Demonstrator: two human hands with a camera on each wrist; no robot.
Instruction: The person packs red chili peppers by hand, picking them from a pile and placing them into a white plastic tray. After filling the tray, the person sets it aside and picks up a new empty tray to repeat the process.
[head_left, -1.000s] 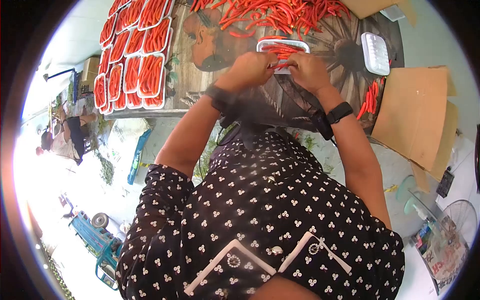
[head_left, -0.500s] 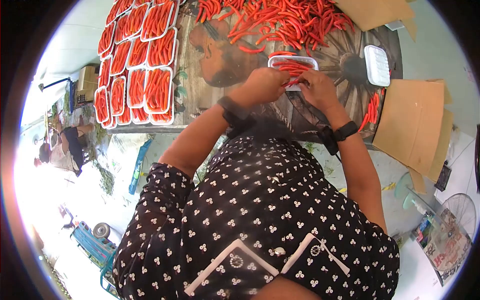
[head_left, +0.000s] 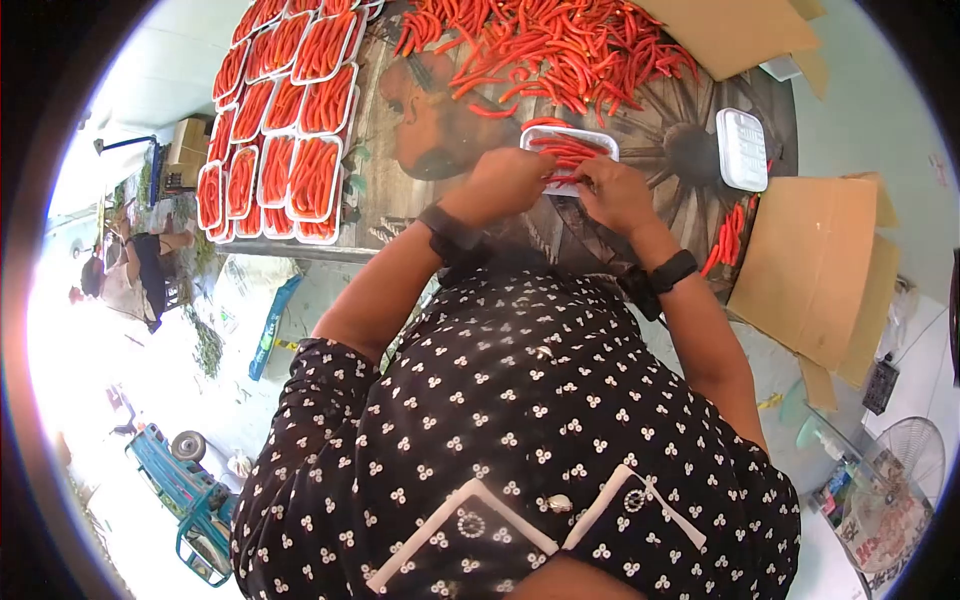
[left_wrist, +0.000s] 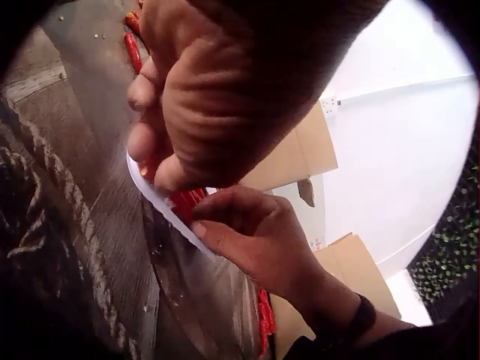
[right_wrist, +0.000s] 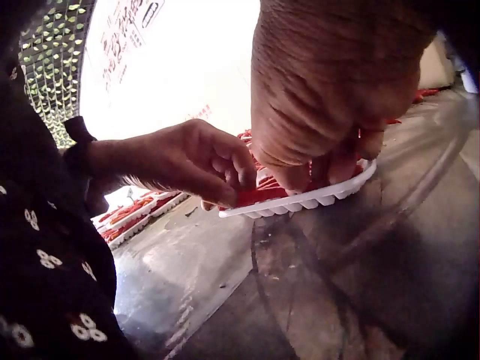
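Observation:
A white foam tray holds several long red chili peppers in front of me. My left hand is at the tray's left near corner, pinching one end of a red chili between thumb and fingers. At the near right side, my right hand pinches the same chili's other end, its fingertips down inside the rim. In the left wrist view the left hand covers much of the tray, and the right thumb lies along the rim. The right hand hides the tray's far end in the right wrist view.
Filled chili trays stand stacked at the table's left. A large heap of loose chilies lies beyond the tray. To the right are an empty white tray, a few chilies and a cardboard box.
The head view has shifted slightly. Both hands stay at the tray's near side, their fingers moving a little over the chilies there.

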